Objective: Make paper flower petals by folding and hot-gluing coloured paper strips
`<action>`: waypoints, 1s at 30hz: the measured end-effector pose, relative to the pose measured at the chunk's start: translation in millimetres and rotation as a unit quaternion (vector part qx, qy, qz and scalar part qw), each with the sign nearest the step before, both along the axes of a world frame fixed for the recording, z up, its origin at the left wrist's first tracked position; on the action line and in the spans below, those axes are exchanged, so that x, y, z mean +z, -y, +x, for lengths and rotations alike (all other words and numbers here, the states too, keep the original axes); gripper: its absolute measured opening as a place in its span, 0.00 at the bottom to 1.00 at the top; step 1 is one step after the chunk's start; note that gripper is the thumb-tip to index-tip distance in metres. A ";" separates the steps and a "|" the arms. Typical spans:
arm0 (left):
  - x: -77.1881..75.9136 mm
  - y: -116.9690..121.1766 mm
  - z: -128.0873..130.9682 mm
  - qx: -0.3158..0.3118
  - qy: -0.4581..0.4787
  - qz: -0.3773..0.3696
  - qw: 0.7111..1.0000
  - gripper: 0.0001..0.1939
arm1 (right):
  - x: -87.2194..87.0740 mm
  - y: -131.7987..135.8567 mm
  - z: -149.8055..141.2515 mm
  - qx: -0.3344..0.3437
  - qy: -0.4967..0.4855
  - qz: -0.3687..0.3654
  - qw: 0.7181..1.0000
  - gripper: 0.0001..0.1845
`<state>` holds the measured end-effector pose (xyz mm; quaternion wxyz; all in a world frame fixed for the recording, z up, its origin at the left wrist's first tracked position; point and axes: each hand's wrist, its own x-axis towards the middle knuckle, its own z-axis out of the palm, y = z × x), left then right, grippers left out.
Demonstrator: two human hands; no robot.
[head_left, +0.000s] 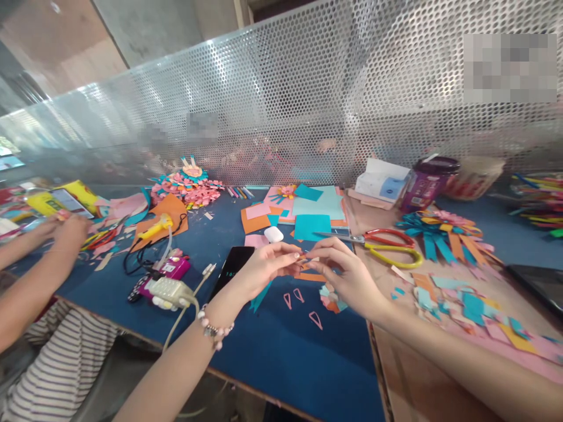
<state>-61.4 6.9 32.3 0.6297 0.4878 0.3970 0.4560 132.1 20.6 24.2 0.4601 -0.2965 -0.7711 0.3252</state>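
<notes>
My left hand (270, 268), with a beaded bracelet on its wrist, and my right hand (345, 272) meet fingertip to fingertip over the blue table (272, 357). Both are closed in a pinch on a small orange paper strip (303, 266), mostly hidden by the fingers. Below them lie three pink paper loops (315, 320), each bent to a teardrop or triangle shape. A small multicoloured paper bundle (331, 299) sits just under my right hand. Beside my left hand are a teal paper strip (261, 296), a dark phone (233, 262) and a white earbud case (273, 234).
Scissors (389, 246) with red and yellow handles lie right of centre, near stacked paper sheets (321, 205). Paper scraps (477, 310) and a paper flower (453, 231) are on the right. A glue gun (156, 230) and power strip (169, 292) lie left, near another person's arms (48, 266).
</notes>
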 end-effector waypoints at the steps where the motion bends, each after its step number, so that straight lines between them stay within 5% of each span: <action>1: 0.1 0.1 0.1 -0.002 0.000 0.001 1.000 0.13 | -0.1 0.1 0.0 0.000 0.001 0.001 1.000 0.08; 30: 1.1 0.5 0.6 -0.005 0.003 0.003 1.000 0.13 | -3.3 3.7 -1.4 -0.027 0.022 0.101 0.994 0.06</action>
